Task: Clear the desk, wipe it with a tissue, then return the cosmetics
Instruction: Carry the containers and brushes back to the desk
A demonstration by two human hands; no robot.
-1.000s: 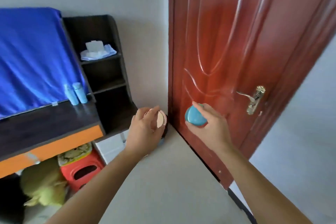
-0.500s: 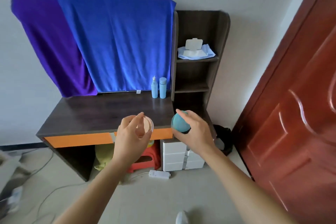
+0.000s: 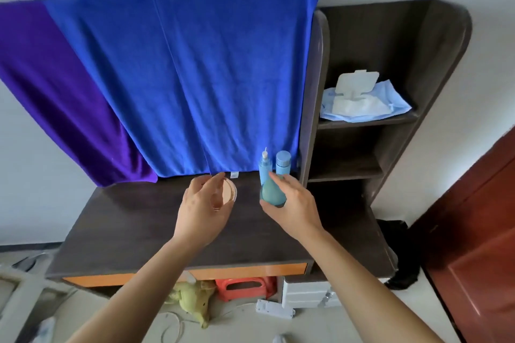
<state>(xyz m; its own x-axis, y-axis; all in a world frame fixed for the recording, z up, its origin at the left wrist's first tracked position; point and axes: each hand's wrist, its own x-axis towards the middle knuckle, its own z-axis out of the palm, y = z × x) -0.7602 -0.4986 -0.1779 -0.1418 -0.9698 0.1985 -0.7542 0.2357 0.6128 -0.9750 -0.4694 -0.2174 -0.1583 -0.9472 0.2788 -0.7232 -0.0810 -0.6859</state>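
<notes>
The left hand [image 3: 203,209] holds a small round jar [image 3: 228,194], its fingers curled round it, over the middle of the dark desk [image 3: 133,228]. Just to the right, the right hand [image 3: 292,203] grips a teal egg-shaped case [image 3: 271,194]. Right behind the case, at the far right of the desk, a blue pump bottle [image 3: 264,167] and a blue capped bottle [image 3: 283,163] stand side by side. A blue towel [image 3: 209,78] hangs behind them. A pack of wipes [image 3: 359,100] lies on the shelf [image 3: 390,120] at the right.
</notes>
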